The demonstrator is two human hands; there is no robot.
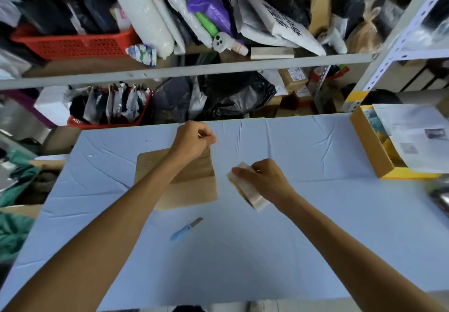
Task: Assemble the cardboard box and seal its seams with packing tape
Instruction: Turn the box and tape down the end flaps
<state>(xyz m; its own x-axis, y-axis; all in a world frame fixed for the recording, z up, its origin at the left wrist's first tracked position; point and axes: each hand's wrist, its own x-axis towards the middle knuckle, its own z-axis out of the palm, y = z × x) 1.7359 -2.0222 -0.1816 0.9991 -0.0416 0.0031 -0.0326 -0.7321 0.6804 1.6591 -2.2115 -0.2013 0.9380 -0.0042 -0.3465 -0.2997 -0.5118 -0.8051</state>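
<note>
— Cardboard box [199, 190]: where does it lie?

— Flat on the tabletop [291, 251], not yet folded up, on the pale blue cloth a little left of the middle. The left forearm crosses over it.

— And the left hand [192, 139]?

— Raised over the box's far edge. Its fingers [209, 136] are curled in, thumb tip pressed against the forefinger. Whether anything sits between them I cannot tell.

— The right hand [267, 180]?

— It grips a roll of clear packing tape [252, 197] just to the right of the box. The fingers [243, 171] wrap over the top of the roll, which is tilted. Whether the roll touches the cloth I cannot tell.

— Anything else on the cloth?

— A blue utility knife [186, 229] lies nearer the person, apart from the box, blade end pointing away and to the right. At the far right corner sits an open carton [369, 146] with a yellow edge, printed sheets [418, 136] lying across its top.

— Behind the tabletop?

— Metal shelving [194, 71] crammed with plastic bags and parcels, with a red basket [73, 44] on the upper shelf at left.
</note>
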